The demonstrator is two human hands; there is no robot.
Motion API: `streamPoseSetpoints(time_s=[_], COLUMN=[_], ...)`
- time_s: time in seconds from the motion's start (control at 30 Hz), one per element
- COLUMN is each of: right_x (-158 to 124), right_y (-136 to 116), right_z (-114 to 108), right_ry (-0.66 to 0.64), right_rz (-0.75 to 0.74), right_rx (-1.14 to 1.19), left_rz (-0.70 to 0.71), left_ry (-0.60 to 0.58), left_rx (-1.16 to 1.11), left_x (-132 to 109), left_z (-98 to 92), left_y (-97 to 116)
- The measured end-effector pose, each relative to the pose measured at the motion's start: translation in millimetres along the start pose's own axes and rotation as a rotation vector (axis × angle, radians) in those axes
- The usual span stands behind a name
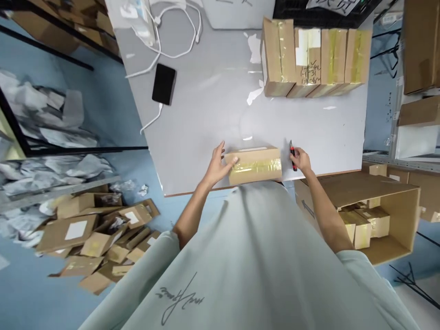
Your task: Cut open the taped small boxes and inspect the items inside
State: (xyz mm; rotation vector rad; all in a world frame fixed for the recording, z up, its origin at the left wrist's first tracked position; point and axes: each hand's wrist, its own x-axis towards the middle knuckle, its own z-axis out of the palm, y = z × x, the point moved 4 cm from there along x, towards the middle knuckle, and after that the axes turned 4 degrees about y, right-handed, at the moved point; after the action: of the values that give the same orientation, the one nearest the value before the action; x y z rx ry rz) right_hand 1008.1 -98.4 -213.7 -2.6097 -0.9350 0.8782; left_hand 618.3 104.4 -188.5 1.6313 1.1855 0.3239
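Note:
A taped cardboard box (256,166) lies at the front edge of the table, close against my body. My left hand (217,166) is at its left end, thumb resting on the cardboard and the other fingers stretched out beside it. To the right of the box, my right hand (301,160) is closed around a red and black utility knife (293,156), its tip pointing away from me. The knife is apart from the box. Shiny yellowish tape runs along the box's near face, and a white label strip shows along its far upper side.
Several taped boxes (280,59) stand in a row at the table's back right. A black phone-like device (164,84) with a white cable lies at the left. A large open carton (400,220) holding boxes is at lower right; opened boxes (99,238) are piled at lower left.

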Motion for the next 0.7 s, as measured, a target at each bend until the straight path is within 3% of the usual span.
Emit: streamPoseSetpoints(time_s=[0.2,0.4,0.47,0.57,0.7], right_x=[-18,-55,-70,-92,-111], right_y=[-29,-108,-141,-189,-234], right_z=[-30,-63,-58,-33,1], right_ry=[0.003,-0.017,-0.061,-0.205,-0.395], right_rz=[-0.070,-0.448,-0.581,-0.738,-0.826], right_rx=[0.224,-0.147,-0.283,-0.464,-0.648], left_rz=[0.141,0.217,0.218,0.215,0.220], left_ry=[-0.106,-0.133,-0.141,-0.154,-0.162], left_rx=[0.060,0.029,0.003,-0.023,-0.058], left_x=[-30,-30,-29,-27,-25], left_z=[14.6,17.3,18.7,20.9,21.2], left_y=[-2,-7,-7,-6,-2])
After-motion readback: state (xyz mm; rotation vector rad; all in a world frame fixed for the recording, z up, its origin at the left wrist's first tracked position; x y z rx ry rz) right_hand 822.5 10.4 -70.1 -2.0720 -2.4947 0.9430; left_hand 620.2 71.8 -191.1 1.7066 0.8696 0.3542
